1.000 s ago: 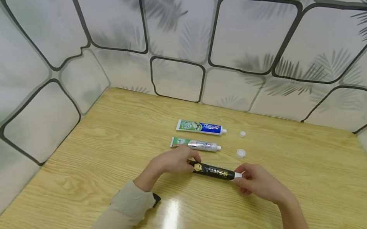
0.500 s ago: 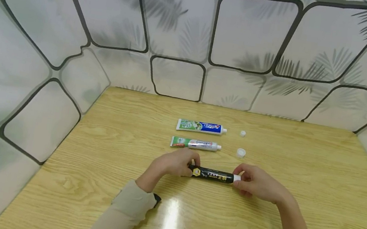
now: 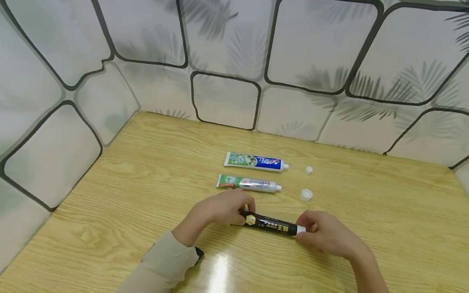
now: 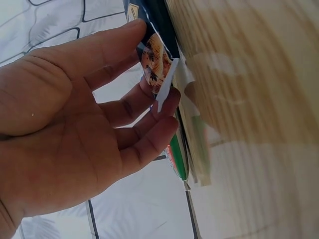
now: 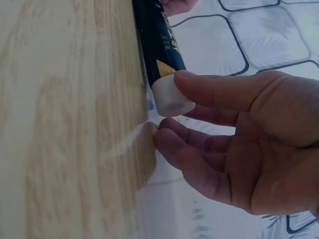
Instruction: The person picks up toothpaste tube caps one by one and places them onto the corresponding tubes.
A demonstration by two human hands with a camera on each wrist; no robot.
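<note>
A black toothpaste tube with yellow print lies sideways between my two hands. Its flat crimped end is held by my left hand; in the left wrist view the thumb presses the printed face of the tube, fingers behind it. At the other end, my right hand pinches the white cap between thumb and fingers, and the cap sits on the tube's neck. Just beyond lie a silver-and-green toothpaste tube and, farther back, a blue-and-green one, both with bare nozzles pointing right.
A larger white cap and a smaller white cap lie right of the two uncapped tubes. All rests on a wood-grain table, with patterned cloth walls at its back and sides.
The black tube has rolled slightly, so its lettering faces differently, and it has shifted a little toward the near edge. Both hands keep their hold at its ends.
</note>
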